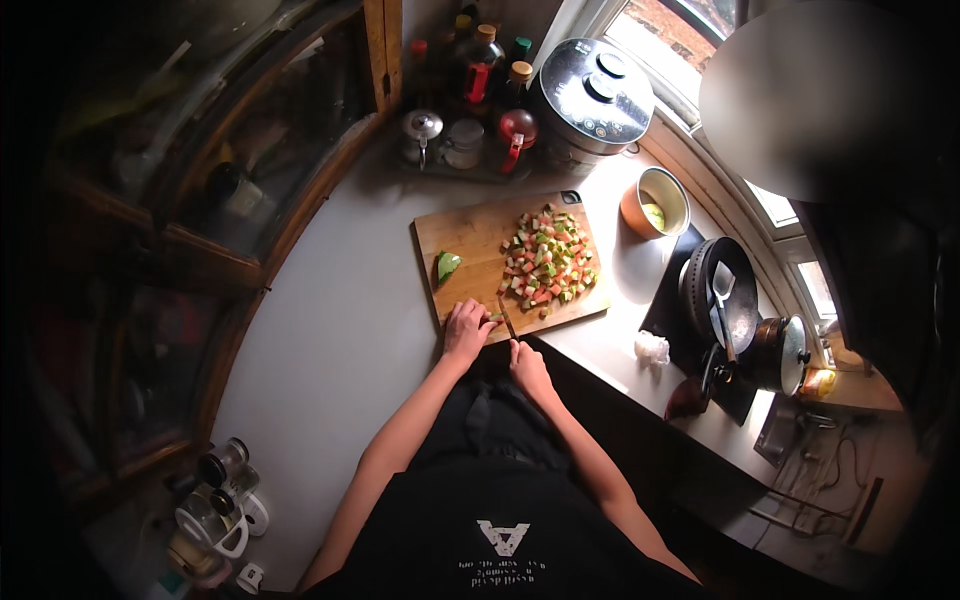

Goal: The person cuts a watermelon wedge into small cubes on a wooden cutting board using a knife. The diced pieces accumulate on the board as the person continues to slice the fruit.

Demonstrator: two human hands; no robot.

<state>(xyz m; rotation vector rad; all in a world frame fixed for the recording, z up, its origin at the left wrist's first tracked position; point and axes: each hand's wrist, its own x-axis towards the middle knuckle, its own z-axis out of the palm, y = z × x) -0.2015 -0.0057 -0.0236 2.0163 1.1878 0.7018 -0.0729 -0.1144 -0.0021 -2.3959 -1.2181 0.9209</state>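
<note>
A wooden cutting board (pixel 474 225) lies on the white counter in front of me. Its right half carries a heap of diced pieces (pixel 551 259), pale pink with green edges, perhaps watermelon rind. One larger green piece (pixel 448 265) rests near the board's left edge. Close to the front edge, my left hand (pixel 466 330) holds a small green-edged piece (pixel 495 318) against the wood with its fingertips. My right hand (pixel 529 366) grips the handle of a knife (pixel 508 318), whose narrow blade points away from me, just right of that small piece.
Behind the board stand an electric cooker (pixel 596 97), lidded condiment jars (pixel 463 142) and bottles (pixel 480 67). To the right are a pot (pixel 655 202) with a green piece inside, a wok (pixel 739 300), a lidded pot (pixel 784 352) and a crumpled white plastic bag (pixel 652 349). Glass jars (pixel 223 461) stand lower left.
</note>
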